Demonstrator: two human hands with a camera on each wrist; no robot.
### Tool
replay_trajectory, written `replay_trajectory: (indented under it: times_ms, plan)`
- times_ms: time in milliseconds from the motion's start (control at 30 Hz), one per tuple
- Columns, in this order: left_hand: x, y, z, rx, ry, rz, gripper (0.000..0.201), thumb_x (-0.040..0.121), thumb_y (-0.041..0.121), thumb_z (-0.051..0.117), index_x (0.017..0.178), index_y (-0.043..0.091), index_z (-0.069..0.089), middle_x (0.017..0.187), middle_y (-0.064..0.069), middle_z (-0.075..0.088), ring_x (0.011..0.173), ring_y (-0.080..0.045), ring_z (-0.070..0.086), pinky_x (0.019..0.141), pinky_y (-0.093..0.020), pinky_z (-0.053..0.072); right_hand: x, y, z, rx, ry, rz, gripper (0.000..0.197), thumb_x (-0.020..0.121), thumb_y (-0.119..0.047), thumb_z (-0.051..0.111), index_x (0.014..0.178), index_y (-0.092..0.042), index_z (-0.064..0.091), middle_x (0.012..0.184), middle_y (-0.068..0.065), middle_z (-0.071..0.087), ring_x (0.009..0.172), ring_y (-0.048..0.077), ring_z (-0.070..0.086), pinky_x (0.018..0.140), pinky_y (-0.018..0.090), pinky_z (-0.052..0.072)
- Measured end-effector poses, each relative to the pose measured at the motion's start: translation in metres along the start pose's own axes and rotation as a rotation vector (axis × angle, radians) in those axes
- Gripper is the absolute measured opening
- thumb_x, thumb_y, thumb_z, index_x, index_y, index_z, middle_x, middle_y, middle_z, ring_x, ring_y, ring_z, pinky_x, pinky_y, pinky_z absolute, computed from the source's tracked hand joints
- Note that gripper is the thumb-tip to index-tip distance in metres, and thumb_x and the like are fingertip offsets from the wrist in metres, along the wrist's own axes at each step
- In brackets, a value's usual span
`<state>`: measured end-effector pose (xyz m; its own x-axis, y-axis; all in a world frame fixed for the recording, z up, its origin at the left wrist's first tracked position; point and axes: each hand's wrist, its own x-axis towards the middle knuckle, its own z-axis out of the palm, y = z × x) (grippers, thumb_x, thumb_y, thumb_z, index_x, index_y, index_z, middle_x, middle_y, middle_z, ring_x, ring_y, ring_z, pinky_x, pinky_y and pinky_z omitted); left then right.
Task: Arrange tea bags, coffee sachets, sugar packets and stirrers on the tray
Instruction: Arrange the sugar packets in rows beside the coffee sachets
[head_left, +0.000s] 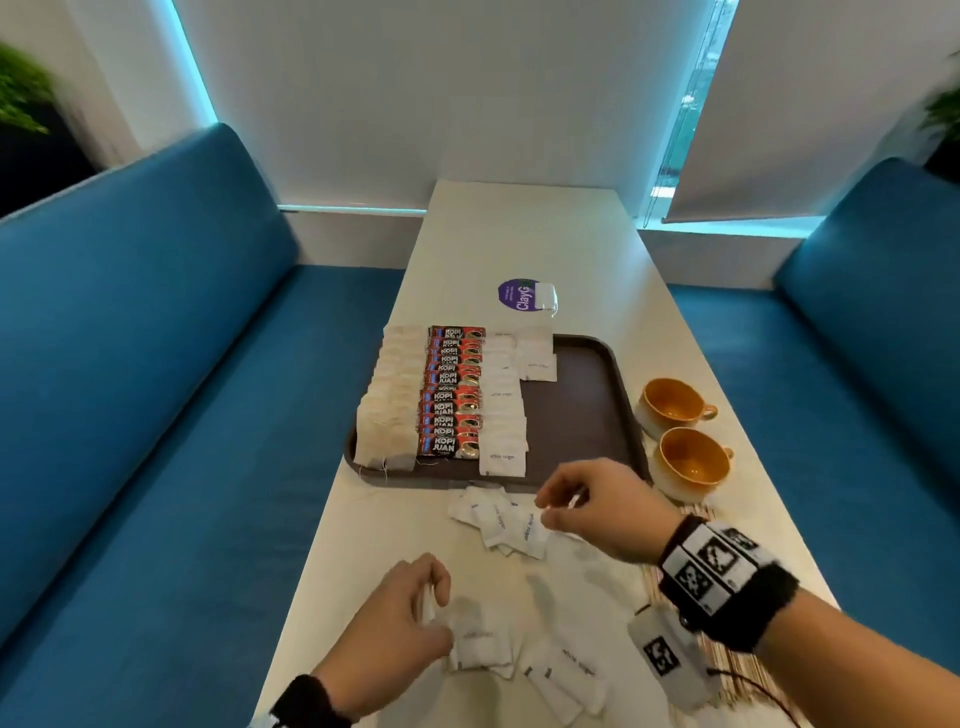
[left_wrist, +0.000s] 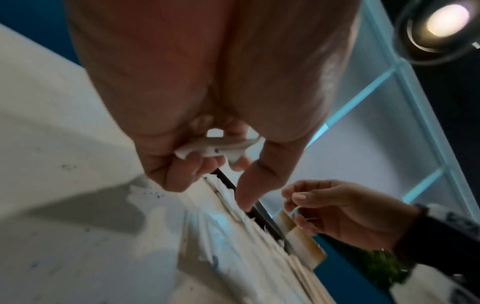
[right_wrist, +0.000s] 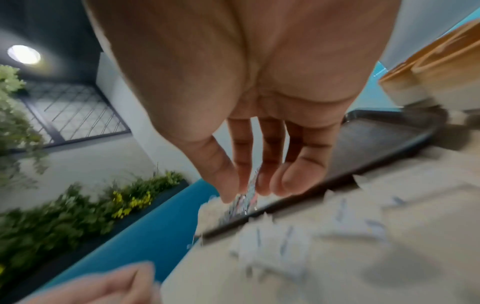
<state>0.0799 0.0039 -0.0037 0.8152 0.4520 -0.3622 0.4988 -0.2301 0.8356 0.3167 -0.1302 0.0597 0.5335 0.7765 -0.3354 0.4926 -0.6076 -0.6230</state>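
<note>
Left hand (head_left: 395, 629) pinches a small stack of white sugar packets (left_wrist: 215, 149); right hand (head_left: 602, 512) hangs relaxed and empty over the loose packets (head_left: 501, 522) just before the tray (head_left: 587, 415); best squaring the stack first, then extending the short second sugar column (head_left: 537, 353).

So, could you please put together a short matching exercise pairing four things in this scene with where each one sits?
Things:
1. tea bags
2. coffee sachets
3. orange cups
4. loose sugar packets

Places:
A. on the table, right of the tray
B. leftmost row on the tray
C. on the table, in front of the tray's near edge
D. second row from the left on the tray

Pairs: 1-B, 2-D, 3-A, 4-C
</note>
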Motion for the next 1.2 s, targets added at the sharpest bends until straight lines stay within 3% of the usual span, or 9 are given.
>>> replay_trajectory:
  times_ms: [167, 267, 333, 500, 733, 867, 967, 1067, 1200]
  plan:
    - [0.003, 0.012, 0.024, 0.324, -0.05, 0.028, 0.053, 0.071, 0.041, 0.077, 0.116, 0.043, 0.048, 0.109, 0.011, 0.043, 0.089, -0.005, 0.053, 0.07, -0.013, 0.042, -0.064, 0.025, 0.044, -0.175, -0.07, 0.103, 0.058, 0.074, -0.063, 0.079, 0.12, -0.034, 0.058, 0.11, -0.012, 0.057, 0.097, 0.006, 0.056, 0.086, 0.025, 0.051]
    - [0.006, 0.007, 0.033, 0.46, -0.041, 0.038, 0.084, 0.067, 0.051, 0.077, 0.14, 0.047, 0.036, 0.112, 0.013, 0.037, 0.102, -0.014, 0.053, 0.086, -0.021, 0.046, -0.085, 0.031, 0.067, -0.252, -0.149, 0.1, 0.089, 0.056, -0.08, 0.077, 0.126, -0.033, 0.048, 0.117, -0.01, 0.045, 0.107, 0.013, 0.048, 0.093, 0.032, 0.048]
    - [0.006, 0.006, 0.035, 0.525, -0.039, 0.06, 0.082, 0.067, 0.052, 0.079, 0.138, 0.047, 0.038, 0.111, 0.011, 0.036, 0.103, -0.016, 0.052, 0.09, -0.025, 0.048, -0.093, 0.032, 0.081, -0.343, -0.165, 0.071, 0.097, 0.049, -0.083, 0.075, 0.125, -0.031, 0.044, 0.117, -0.008, 0.038, 0.107, 0.016, 0.04, 0.094, 0.036, 0.046]
    - [0.002, 0.007, 0.038, 0.566, -0.027, 0.08, 0.055, 0.071, 0.048, 0.08, 0.116, 0.039, 0.05, 0.11, 0.008, 0.034, 0.1, -0.016, 0.049, 0.09, -0.027, 0.048, -0.098, 0.03, 0.093, -0.38, -0.112, 0.041, 0.066, 0.07, -0.061, 0.076, 0.117, -0.025, 0.047, 0.116, -0.003, 0.043, 0.105, 0.02, 0.04, 0.09, 0.036, 0.046]
    - [-0.005, 0.009, 0.044, 0.564, -0.039, 0.069, 0.044, 0.073, 0.043, 0.075, 0.101, 0.026, 0.045, 0.109, 0.005, 0.042, 0.092, -0.015, 0.05, 0.077, -0.025, 0.046, -0.095, 0.03, 0.094, -0.457, -0.025, -0.008, 0.012, 0.095, -0.028, 0.053, 0.097, -0.016, 0.054, 0.109, 0.005, 0.053, 0.102, 0.026, 0.052, 0.077, 0.031, 0.037]
    - [-0.012, 0.009, 0.034, 0.358, 0.009, 0.027, 0.041, 0.079, 0.038, 0.071, 0.109, 0.03, 0.044, 0.098, 0.002, 0.061, 0.077, -0.014, 0.058, 0.065, -0.025, 0.047, -0.093, 0.036, 0.087, -0.34, 0.055, 0.029, 0.022, 0.092, -0.024, 0.057, 0.101, -0.009, 0.071, 0.101, 0.003, 0.06, 0.095, 0.023, 0.06, 0.076, 0.027, 0.046]
    - [-0.014, 0.005, 0.029, 0.006, 0.033, 0.038, 0.04, 0.088, 0.018, 0.06, 0.118, 0.042, 0.049, 0.077, -0.004, 0.053, 0.056, -0.014, 0.044, 0.055, -0.03, 0.043, -0.091, 0.039, 0.075, -0.106, 0.155, 0.077, 0.015, 0.09, -0.027, 0.064, 0.096, -0.018, 0.075, 0.085, -0.009, 0.063, 0.08, 0.01, 0.062, 0.065, 0.017, 0.046]
    - [-0.021, 0.007, 0.029, -0.72, -0.025, -0.083, 0.037, 0.091, 0.004, 0.041, 0.121, 0.017, 0.058, 0.072, -0.009, 0.039, 0.058, -0.017, 0.035, 0.052, -0.028, 0.027, -0.09, 0.031, 0.066, 0.148, 0.292, 0.084, 0.007, 0.088, -0.024, 0.07, 0.089, -0.021, 0.076, 0.081, -0.008, 0.07, 0.076, 0.007, 0.065, 0.065, 0.017, 0.052]
    - [-0.03, 0.018, 0.038, -1.162, -0.118, -0.227, 0.028, 0.087, 0.027, 0.059, 0.102, 0.005, 0.065, 0.085, -0.017, 0.055, 0.073, -0.033, 0.059, 0.057, -0.034, 0.051, -0.095, -0.003, 0.076, 0.364, 0.369, -0.053, 0.003, 0.088, -0.022, 0.075, 0.09, -0.024, 0.075, 0.083, -0.005, 0.073, 0.078, 0.009, 0.067, 0.068, 0.02, 0.058]
